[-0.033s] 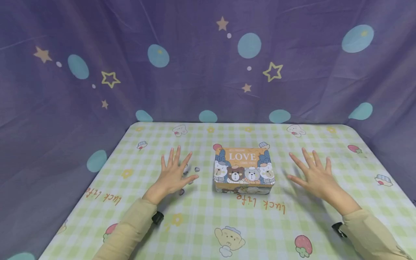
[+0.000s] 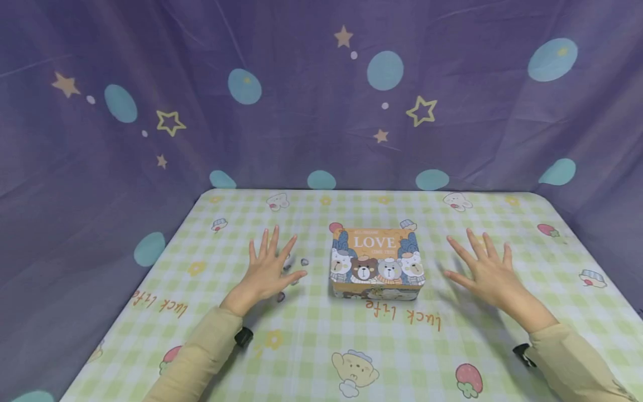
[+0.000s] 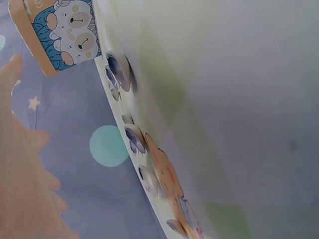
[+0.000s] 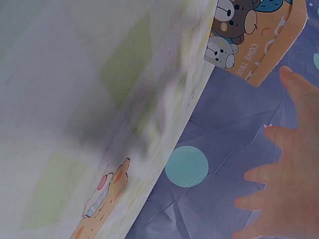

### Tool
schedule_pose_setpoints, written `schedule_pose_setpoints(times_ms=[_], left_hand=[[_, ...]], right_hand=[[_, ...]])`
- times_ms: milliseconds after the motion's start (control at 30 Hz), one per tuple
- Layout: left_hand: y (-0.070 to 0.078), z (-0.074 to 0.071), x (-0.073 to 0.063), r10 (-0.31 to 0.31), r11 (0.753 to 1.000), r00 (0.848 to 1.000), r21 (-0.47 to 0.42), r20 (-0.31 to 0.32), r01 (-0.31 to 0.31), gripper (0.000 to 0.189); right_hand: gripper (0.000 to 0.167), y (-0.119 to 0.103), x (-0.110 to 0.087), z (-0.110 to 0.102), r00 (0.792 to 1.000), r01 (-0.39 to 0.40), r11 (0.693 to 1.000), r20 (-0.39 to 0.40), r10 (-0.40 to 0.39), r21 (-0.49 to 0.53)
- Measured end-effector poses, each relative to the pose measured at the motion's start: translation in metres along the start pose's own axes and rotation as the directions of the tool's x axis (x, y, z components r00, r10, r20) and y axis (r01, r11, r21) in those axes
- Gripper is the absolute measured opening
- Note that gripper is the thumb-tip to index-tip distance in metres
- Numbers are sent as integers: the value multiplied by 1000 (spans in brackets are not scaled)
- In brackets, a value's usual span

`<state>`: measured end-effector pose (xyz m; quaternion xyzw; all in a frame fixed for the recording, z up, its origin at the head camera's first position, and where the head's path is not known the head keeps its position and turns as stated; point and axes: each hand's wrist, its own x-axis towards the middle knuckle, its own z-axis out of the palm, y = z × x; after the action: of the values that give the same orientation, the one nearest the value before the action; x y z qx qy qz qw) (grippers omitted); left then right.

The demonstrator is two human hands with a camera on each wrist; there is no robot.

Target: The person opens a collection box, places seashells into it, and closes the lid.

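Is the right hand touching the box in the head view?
No, bare tablecloth shows between the right hand and the box.

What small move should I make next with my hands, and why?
Probably bring your left hand and right hand inward to the box: both hands are spread and hold nothing, and the box sits between them, looking closed.

**Surroundings: Backdrop and Work Surface**

Rear and sides: purple-blue curtain (image 2: 301,134), lightly creased, printed with turquoise ovals (image 2: 385,70), tan stars (image 2: 344,37), yellow star outlines (image 2: 421,111) and white dots (image 2: 354,55). Below: table (image 2: 351,192), covered by a green-and-white checked cloth (image 2: 417,363) bearing strawberries (image 2: 469,379), cupcakes (image 2: 593,279), flowers (image 2: 274,339) and orange "luck life" lettering (image 2: 414,318).
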<state>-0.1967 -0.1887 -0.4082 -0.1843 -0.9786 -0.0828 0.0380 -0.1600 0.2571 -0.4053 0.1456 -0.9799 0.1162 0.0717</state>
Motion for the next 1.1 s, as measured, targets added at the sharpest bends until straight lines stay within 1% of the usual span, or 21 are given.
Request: schedule_pose_setpoints(times_ms=[267,400,633,767,933,1100], left_hand=[[1,-3,1,7,1000,1000,23,15,-7,82],[4,-5,1,20,1000,999,12,25,-20,81],[13,-9,1,82,997,997,3,-6,-82,80],[19,-11,1,120,993,993,-8,-3,-121,80],[25,-13,0,151,988,988,-5,6,-151,78],[32,-13,1,201,979,980,-38,9,-201,76]], right_hand=[[71,-3,1,-1,1000,3,1000,-10,-3,5],[70,-7,1,-2,1000,21,1000,-21,-21,4],[70,-17,1,-6,996,84,996,-40,-83,13],[70,-24,0,-7,991,124,992,-47,-122,28],[69,-33,-1,-7,985,167,986,-42,-166,13],[67,-44,0,-7,973,230,973,-39,-230,19]])
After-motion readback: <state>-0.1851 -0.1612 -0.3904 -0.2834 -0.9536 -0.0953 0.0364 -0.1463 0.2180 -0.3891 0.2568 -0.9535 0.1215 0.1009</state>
